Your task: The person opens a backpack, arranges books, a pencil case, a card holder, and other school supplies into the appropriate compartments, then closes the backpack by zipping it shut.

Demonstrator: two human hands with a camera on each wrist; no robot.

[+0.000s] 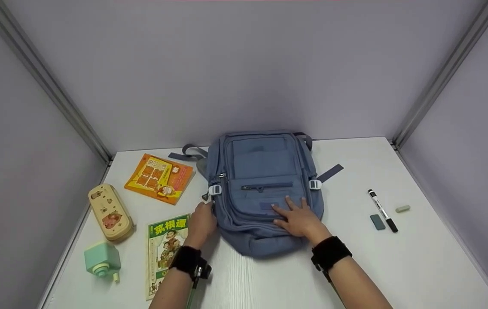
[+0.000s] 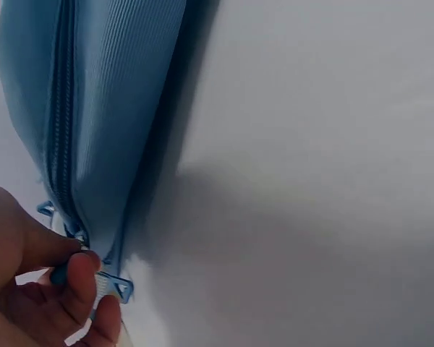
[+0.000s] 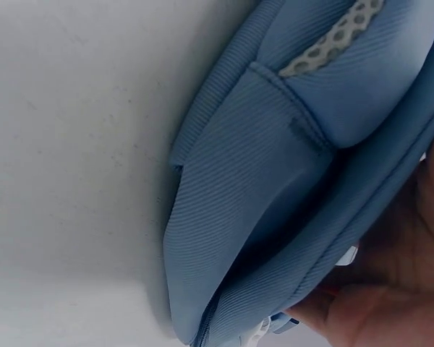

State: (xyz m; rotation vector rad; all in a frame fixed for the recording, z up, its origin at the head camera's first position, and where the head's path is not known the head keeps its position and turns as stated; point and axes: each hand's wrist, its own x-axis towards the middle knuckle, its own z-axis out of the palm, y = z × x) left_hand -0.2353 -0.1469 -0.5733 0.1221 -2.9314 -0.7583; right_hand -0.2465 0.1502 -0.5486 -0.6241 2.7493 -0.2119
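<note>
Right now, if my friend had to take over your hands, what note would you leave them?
Left hand: pinching the zipper pull on the left side of the blue backpack.
Right hand: lying flat, fingers straight, on the backpack's front pocket.
Things: the backpack lies flat in the middle of the white table. Left of it are an orange book, a green book, a cream pencil case and a mint sharpener. Right of it are a marker and two erasers.
Done: zipper pull gripped, bag steadied.
Left: the zipper looks closed in the left wrist view; everything else lies outside the bag.
</note>
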